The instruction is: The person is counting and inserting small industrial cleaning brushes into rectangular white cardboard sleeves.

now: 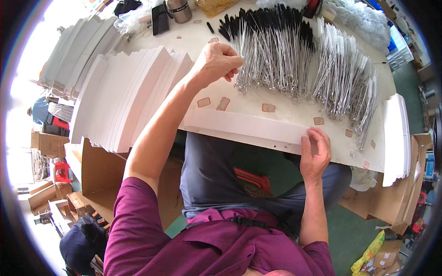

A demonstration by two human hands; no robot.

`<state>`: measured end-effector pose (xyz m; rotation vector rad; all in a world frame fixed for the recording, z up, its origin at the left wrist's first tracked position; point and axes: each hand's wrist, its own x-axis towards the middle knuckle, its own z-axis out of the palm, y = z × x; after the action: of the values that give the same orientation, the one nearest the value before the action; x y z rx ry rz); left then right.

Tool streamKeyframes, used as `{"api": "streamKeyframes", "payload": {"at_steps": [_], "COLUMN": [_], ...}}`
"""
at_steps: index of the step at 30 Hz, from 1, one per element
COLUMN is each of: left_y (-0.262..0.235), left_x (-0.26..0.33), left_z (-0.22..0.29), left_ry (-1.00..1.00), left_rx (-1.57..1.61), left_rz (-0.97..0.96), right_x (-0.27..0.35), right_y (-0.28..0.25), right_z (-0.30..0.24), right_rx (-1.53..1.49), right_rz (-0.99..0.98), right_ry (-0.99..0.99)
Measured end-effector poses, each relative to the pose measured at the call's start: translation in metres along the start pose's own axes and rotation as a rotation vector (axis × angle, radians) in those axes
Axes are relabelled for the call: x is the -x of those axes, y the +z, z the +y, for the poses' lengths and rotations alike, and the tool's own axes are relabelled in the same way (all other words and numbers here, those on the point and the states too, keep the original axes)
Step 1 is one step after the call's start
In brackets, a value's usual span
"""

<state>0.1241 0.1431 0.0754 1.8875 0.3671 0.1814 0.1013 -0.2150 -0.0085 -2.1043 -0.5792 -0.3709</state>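
Note:
My left hand [217, 62] is closed, its fingertips pinched together just left of a large pile of thin wire brushes [276, 55] with black bristles and looped ends. What those fingers hold, if anything, is too small or hidden to make out. Along the near table edge lies a long, narrow white box [244, 126]. At its right end, my right hand [316, 154] grips the box with bent fingers and thumb. Beside the black brushes is another pile of wire brushes [343, 69] with white bristles.
Stacks of long white boxes [124, 87] stand on the table's left side, and more white boxes [397, 138] at its right edge. Small red-edged bags [268, 107] are scattered about. A phone [160, 20] and steel cup [178, 11] sit at the back. Cardboard boxes [99, 170] flank my legs.

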Motion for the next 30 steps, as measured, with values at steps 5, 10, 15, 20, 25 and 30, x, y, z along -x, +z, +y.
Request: {"api": "streamKeyframes", "payload": {"at_steps": [5, 10, 15, 20, 25, 30], "left_y": [0.013, 0.01, 0.014, 0.009, 0.011, 0.034], "left_x": [0.015, 0.009, 0.03, 0.059, 0.103, 0.14], "left_z": [-0.01, 0.004, 0.024, 0.035, 0.042, 0.04], "left_ry": [0.385, 0.364, 0.459, 0.42, 0.612, 0.811], "left_rx": [-0.399, -0.063, -0.047, 0.297, 0.08, -0.218], "left_rz": [0.237, 0.22, 0.282, 0.153, 0.257, 0.223], "right_x": [-0.011, -0.068, -0.128, -0.15, -0.152, -0.133], "right_y": [-0.006, 0.021, 0.094, 0.149, 0.142, 0.099], "right_z": [-0.01, -0.042, -0.067, -0.042, -0.046, -0.079], "right_rx": [0.003, 0.073, 0.205, 0.394, 0.268, -0.942], "right_rz": [0.05, -0.094, -0.294, -0.45, -0.379, -0.526], "right_ry": [-0.092, -0.415, -0.607, -0.62, -0.57, 0.244]}}
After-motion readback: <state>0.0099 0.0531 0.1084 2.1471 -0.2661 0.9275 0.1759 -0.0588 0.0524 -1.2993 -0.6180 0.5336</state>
